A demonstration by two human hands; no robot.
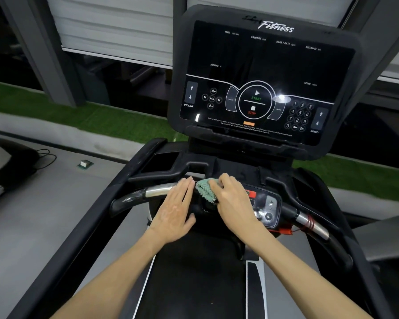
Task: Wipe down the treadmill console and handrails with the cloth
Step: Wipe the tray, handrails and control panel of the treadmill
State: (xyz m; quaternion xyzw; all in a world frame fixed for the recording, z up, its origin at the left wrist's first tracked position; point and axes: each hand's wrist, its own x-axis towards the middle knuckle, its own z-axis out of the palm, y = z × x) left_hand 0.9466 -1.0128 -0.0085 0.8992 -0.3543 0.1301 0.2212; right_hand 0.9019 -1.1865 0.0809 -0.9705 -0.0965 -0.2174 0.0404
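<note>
Head view. Green cloth [206, 189] bunched on front handrail [158, 191], directly below console [260, 84]. Right hand [232, 199] curled over cloth, gripping it against rail. Left hand [175, 209] flat, fingers straight and together, resting on rail just left of cloth. Red safety clip [285, 231] right of cloth.

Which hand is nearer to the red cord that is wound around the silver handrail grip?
Right. The right hand holds the cloth on the middle bar, with only the small control panel between it and the red cord. The left hand rests further left on that bar.
</note>
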